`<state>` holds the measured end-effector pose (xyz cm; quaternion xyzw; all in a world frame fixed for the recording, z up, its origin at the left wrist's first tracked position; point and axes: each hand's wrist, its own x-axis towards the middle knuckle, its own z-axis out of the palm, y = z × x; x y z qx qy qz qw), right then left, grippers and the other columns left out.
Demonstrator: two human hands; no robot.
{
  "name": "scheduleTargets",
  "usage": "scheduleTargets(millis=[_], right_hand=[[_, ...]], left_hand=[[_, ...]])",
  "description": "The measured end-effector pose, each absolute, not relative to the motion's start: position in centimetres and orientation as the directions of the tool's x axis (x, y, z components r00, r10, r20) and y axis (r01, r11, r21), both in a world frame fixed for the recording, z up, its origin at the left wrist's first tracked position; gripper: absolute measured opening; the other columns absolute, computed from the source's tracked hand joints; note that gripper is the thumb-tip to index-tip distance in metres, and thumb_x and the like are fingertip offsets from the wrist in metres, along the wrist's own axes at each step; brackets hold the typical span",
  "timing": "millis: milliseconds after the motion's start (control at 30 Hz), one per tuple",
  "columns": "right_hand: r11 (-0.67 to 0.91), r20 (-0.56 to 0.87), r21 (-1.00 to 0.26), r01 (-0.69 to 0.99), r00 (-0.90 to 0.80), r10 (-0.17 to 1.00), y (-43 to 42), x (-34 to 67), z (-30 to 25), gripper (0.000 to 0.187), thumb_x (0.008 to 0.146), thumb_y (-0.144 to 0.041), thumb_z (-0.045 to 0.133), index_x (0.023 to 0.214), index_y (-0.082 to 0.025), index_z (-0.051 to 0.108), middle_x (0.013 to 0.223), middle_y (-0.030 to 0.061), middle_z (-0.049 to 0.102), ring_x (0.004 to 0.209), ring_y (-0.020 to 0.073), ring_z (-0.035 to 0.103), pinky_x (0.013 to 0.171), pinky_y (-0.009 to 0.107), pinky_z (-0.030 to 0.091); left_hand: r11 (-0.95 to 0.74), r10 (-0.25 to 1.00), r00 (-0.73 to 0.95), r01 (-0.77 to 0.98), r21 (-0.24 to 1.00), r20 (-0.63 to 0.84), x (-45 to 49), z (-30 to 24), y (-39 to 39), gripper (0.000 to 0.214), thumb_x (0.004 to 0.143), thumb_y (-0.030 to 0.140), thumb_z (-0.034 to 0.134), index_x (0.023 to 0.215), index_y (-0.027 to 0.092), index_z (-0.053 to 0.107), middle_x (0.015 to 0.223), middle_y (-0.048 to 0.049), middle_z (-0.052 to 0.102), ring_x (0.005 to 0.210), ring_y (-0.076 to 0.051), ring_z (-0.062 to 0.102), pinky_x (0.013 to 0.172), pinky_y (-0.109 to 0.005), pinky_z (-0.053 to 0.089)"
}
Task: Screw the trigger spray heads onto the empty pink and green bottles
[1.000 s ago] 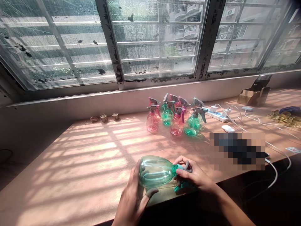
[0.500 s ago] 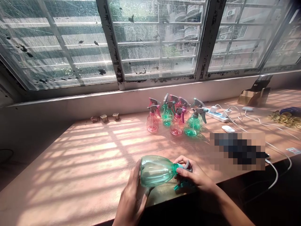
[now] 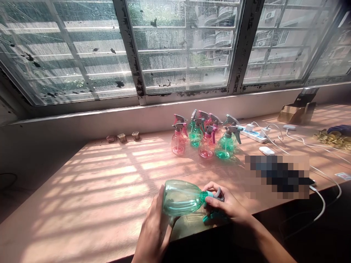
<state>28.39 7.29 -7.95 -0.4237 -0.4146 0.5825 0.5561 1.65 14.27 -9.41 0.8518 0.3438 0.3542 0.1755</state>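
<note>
A clear green spray bottle [image 3: 182, 198] lies sideways in the air over the table's front edge, its base to the left and its neck to the right. Around the base and underside is my left hand [image 3: 156, 224], its fingers partly hidden behind the plastic. My right hand [image 3: 226, 201] grips the grey and teal spray head at the neck, thumb on the near side. The teal trigger [image 3: 211, 217] hangs down below the right fingers.
Several pink and green spray bottles [image 3: 205, 146] stand toward the window. Three small brownish items [image 3: 122, 137] lie at the back left. On the right are a power strip [image 3: 253, 134], a white case [image 3: 266, 151], a blurred-out dark object [image 3: 282, 177], white cables and a brown holder [image 3: 294, 109].
The bottle has turned or tilted very slightly in my hands. Both hands keep almost the same place and grip.
</note>
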Motion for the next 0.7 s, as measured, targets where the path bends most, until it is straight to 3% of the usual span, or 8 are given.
scheduleTargets(millis=[167, 467, 600, 700], right_hand=[[-0.045, -0.038, -0.956, -0.290, -0.031, 0.999, 7.29, 28.28, -7.99, 0.044, 0.082, -0.048, 0.084, 0.101, -0.019, 0.057, 0.070, -0.0009, 0.070, 0.064, 0.0151, 0.066, 0.060, 0.029, 0.057], [-0.023, -0.010, -0.951, -0.307, -0.044, 0.999, 7.26, 28.38, -8.19, 0.040, 0.084, -0.045, 0.083, 0.101, -0.019, 0.057, 0.070, -0.0015, 0.069, 0.065, 0.0140, 0.066, 0.063, 0.029, 0.057], [-0.027, -0.014, -0.951, -0.309, -0.044, 0.999, 7.23, 28.34, -8.41, 0.041, 0.083, -0.044, 0.084, 0.101, -0.018, 0.058, 0.070, -0.0010, 0.070, 0.064, 0.0142, 0.066, 0.060, 0.028, 0.057], [-0.028, -0.013, -0.950, -0.312, -0.048, 0.999, 7.27, 28.31, -8.42, 0.041, 0.084, -0.044, 0.084, 0.101, -0.019, 0.058, 0.070, -0.0011, 0.070, 0.064, 0.0142, 0.066, 0.060, 0.028, 0.057]], left_hand=[[-0.707, 0.707, 0.519, 0.528, 0.471, 0.480, 1.40, -9.74, 14.50, 0.076, 0.097, 0.042, 0.061, 0.162, 0.030, 0.022, 0.158, -0.0121, 0.047, 0.145, -0.034, 0.046, 0.115, -0.050, 0.047], [-0.758, 0.649, 0.515, 0.504, 0.415, 0.560, 1.64, -9.55, 14.44, 0.074, 0.100, 0.032, 0.053, 0.164, 0.028, 0.015, 0.159, -0.0134, 0.046, 0.143, -0.032, 0.050, 0.112, -0.048, 0.050], [-0.710, 0.701, 0.495, 0.547, 0.443, 0.513, 1.63, -9.59, 14.43, 0.072, 0.098, 0.042, 0.059, 0.160, 0.029, 0.025, 0.152, -0.0141, 0.053, 0.141, -0.034, 0.051, 0.112, -0.053, 0.049], [-0.696, 0.717, 0.502, 0.544, 0.468, 0.483, 1.49, -9.29, 14.51, 0.065, 0.101, 0.038, 0.055, 0.158, 0.029, 0.028, 0.149, -0.0142, 0.055, 0.139, -0.033, 0.053, 0.110, -0.052, 0.050]])
